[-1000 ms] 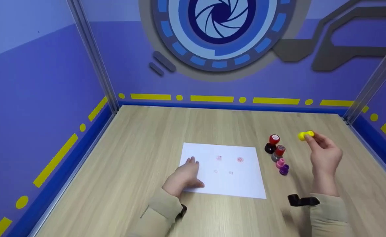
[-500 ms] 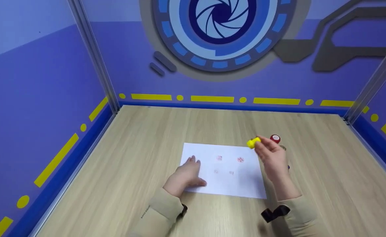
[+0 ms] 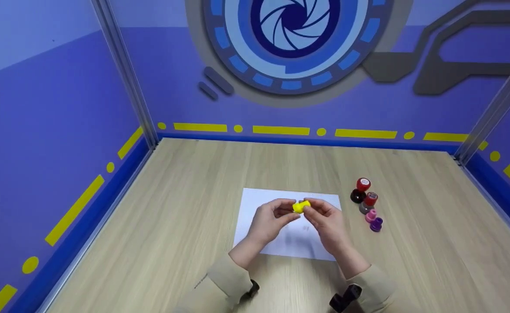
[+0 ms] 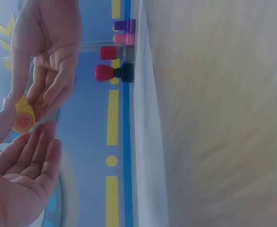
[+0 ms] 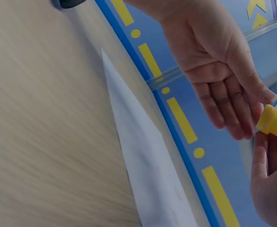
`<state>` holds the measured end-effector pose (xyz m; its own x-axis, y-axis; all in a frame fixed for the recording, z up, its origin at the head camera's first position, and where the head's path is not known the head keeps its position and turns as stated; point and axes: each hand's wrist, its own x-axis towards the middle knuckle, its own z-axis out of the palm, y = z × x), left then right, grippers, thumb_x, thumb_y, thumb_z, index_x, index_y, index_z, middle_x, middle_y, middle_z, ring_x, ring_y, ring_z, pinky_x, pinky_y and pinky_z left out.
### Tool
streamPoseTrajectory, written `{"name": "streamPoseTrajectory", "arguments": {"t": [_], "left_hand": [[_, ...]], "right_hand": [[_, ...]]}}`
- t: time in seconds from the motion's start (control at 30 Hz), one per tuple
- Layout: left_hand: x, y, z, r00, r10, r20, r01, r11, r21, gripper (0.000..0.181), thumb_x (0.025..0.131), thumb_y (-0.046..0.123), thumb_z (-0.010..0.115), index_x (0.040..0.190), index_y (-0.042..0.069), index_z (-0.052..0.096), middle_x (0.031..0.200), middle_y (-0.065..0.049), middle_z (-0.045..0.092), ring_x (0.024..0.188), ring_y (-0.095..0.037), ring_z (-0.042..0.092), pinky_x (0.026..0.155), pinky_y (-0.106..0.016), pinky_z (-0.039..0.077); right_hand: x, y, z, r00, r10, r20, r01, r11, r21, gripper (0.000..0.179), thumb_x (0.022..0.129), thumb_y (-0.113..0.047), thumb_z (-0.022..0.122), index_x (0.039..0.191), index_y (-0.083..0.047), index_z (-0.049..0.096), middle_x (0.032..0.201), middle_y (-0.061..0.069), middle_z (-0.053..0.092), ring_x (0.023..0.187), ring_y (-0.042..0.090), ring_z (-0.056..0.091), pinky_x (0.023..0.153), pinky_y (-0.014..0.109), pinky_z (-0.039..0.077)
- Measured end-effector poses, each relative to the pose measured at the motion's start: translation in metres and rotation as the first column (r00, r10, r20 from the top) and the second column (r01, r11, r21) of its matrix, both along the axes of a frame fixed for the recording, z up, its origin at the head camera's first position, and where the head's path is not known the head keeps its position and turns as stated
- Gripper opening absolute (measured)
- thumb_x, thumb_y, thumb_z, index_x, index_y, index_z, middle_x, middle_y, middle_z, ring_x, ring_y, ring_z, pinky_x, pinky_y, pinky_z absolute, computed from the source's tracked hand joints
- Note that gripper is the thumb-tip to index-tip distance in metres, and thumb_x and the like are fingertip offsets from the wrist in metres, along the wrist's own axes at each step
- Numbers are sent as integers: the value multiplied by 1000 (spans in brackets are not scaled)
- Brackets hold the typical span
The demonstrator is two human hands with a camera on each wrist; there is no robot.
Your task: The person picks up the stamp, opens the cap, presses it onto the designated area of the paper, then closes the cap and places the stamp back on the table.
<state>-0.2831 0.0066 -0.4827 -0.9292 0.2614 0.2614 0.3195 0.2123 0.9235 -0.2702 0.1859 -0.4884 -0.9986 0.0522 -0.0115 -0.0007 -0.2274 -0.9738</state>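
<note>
Above the paper my right hand [image 3: 332, 224] pinches a small yellow stamp [image 3: 301, 206] between thumb and fingers. In the left wrist view a red flower shows on the end of the yellow stamp [image 4: 24, 121] that points toward my left hand [image 4: 15, 189]. In the head view my left hand [image 3: 264, 224] stands at that end, thumb and fingers spread on either side; its thumb tip is at the stamp, but I cannot tell whether it touches. Below lies a white sheet of paper [image 3: 281, 248], its printed red marks mostly hidden by the hands.
Right of the paper stand a red-and-black stamp [image 3: 363, 184], a red-and-grey stamp [image 3: 371, 199], a pink stamp [image 3: 371, 215] and a purple stamp [image 3: 376, 224]. The wooden table [image 3: 172, 208] ends at blue walls [image 3: 172, 78] behind and at both sides.
My right hand has carried the yellow stamp left from beside the other stamps to above the paper. My left hand has risen off the paper and moved right, to the stamp.
</note>
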Motion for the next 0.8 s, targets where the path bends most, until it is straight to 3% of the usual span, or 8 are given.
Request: {"name": "streamPoseTrajectory", "arguments": {"t": [0.2, 0.5, 0.6, 0.7, 0.8], "left_hand": [[1, 1, -3, 998, 44, -35, -43, 998, 43, 24, 87, 14, 82, 110, 5, 78, 102, -9, 79, 88, -12, 73, 80, -22, 62], [-1, -2, -1, 997, 53, -53, -51, 998, 38, 24, 86, 12, 83, 107, 3, 78, 99, -11, 79, 84, -9, 71, 73, -16, 58], [-5, -6, -1, 995, 79, -58, -76, 995, 58, 25, 85, 11, 84, 108, 3, 78, 99, -12, 78, 86, -14, 72, 75, -19, 60], [-9, -11, -1, 993, 102, -56, -96, 991, 88, 29, 85, 11, 84, 111, 1, 77, 102, -14, 78, 90, -20, 73, 79, -22, 61], [-13, -18, 0, 992, 118, -42, -112, 987, 116, 30, 85, 9, 83, 113, -2, 75, 103, -16, 77, 92, -21, 74, 80, -21, 61]], "right_hand": [[2, -4, -2, 1000, 0, 16, 0, 1000, 3, 36, 100, 0, 63, 133, 13, 57, 110, 3, 70, 102, 13, 69, 95, 24, 59], [-3, 6, 3, 998, -23, 64, 23, 1000, -9, 33, 102, -4, 62, 132, 10, 59, 108, -1, 71, 100, 9, 71, 93, 20, 59], [-8, 19, 10, 999, -34, 38, 30, 995, 93, 31, 99, -2, 64, 129, 9, 63, 102, -2, 73, 94, 9, 70, 89, 20, 60], [-11, 34, 16, 1000, -25, -9, 27, 950, 310, 32, 98, -5, 68, 129, 3, 67, 106, 3, 75, 95, 9, 68, 88, 16, 58], [-12, 47, 19, 998, -5, -61, 38, 836, 548, 33, 98, -11, 71, 129, -3, 70, 115, 11, 75, 99, 13, 67, 86, 13, 56]]}}
